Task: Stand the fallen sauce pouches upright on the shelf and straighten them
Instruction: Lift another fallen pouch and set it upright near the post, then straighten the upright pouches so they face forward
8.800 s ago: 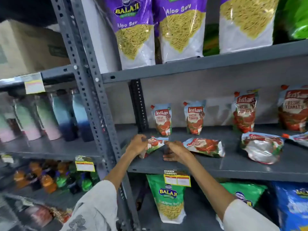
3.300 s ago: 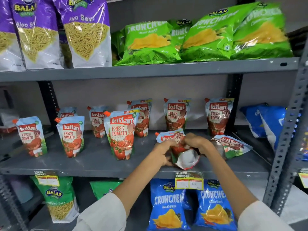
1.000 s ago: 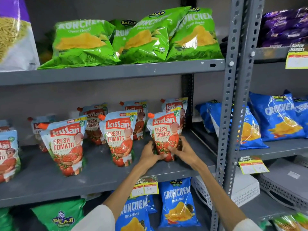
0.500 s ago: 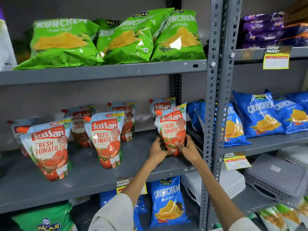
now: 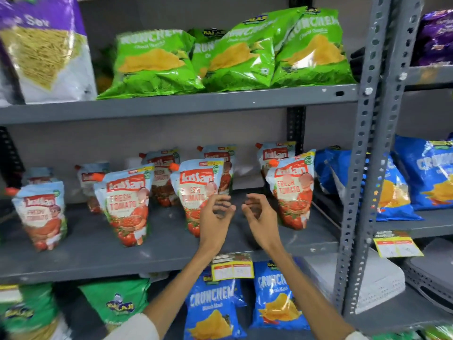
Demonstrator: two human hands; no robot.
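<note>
With every tomato sauce pouch (image 5: 290,190) standing upright on the shelf (image 5: 147,251), the left hand (image 5: 215,217) and right hand (image 5: 257,214) are hovering empty — fingers loosely curled, gripping nothing — probably checking alignment.

You have nine Kissan tomato sauce pouches (image 5: 127,204) standing, four green Crunchex bags (image 5: 152,62) above, and two hands (image 5: 215,217).

You see glossy plastic pouches (image 5: 127,204) on a matt grey painted metal shelf (image 5: 159,251). Above that shelf, the green bags (image 5: 157,60) shine; the paper tag (image 5: 232,267) under its edge looks matt.
</note>
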